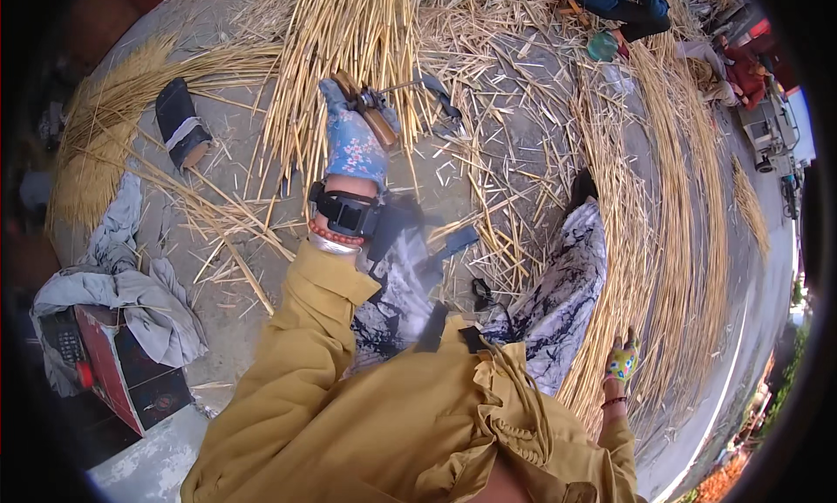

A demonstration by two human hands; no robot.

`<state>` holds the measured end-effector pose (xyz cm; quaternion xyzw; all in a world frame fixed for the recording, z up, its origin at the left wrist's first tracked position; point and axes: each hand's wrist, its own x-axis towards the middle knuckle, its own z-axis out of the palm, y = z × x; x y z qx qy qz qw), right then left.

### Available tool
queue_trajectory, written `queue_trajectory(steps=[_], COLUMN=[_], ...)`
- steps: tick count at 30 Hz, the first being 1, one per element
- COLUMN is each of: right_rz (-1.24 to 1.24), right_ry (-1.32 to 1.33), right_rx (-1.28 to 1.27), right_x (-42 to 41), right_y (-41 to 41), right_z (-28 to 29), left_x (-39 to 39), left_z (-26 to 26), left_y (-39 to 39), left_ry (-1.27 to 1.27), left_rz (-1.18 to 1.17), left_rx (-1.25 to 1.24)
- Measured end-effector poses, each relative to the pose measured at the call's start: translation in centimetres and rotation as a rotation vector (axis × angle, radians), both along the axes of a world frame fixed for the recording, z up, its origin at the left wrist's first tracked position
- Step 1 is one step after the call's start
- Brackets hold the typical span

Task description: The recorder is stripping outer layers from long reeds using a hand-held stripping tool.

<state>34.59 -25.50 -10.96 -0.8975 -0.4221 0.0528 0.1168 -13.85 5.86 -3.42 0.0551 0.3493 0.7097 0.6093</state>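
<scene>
My left hand (358, 133), in a blue floral glove, is closed around a tool with wooden parts (378, 125) and a thin metal rod. It is over the lower ends of a thick bundle of dry reed stalks (346, 45). Which tool it is cannot be told. Far to the right, my right hand (622, 359), in a yellow-green floral glove, is beside long reed stalks (628, 261) on the ground, fingers apart, with nothing seen in it. A dark cylindrical object with a pale band (182, 127) lies left of my left hand.
A red and black box (108, 366) with grey cloth (157, 307) over it stands at lower left. Another reed bundle (98, 137) lies at left. Broken stalks (516, 111) litter the pavement. At upper right are a person in dark blue (618, 3) and a person in red (749, 84).
</scene>
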Motion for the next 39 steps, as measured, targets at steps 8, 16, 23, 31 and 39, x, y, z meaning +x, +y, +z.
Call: queue_trajectory(steps=[8,16,23,31,39], right_rz=[0.547,0.613,0.706,0.785,0.458], right_ry=[1.105,0.47,0.481,0.588,1.935], right_rx=[-0.001,-0.258,-0.342,-0.478,-0.031], right_x=[-25.4,-39.2,-37.8,-31.8,-28.8], right_y=[31.2,40.6,44.2,45.6,31.0], right_z=[-10.0,-17.0,-20.4,-11.6,3.8], left_x=[1.0,0.4,-0.9,-0.7,0.9], left_z=[0.3,1.5,0.8,0.7,-2.5], left_y=[-0.7,-0.1,1.0,-0.1,-1.1], left_ry=[-0.068,-0.253,-0.161,-0.102,0.12], left_rz=[-0.114,-0.272,-0.38,-0.306,-0.274], left_rx=[-0.184,-0.283,-0.306,-0.178,-0.138])
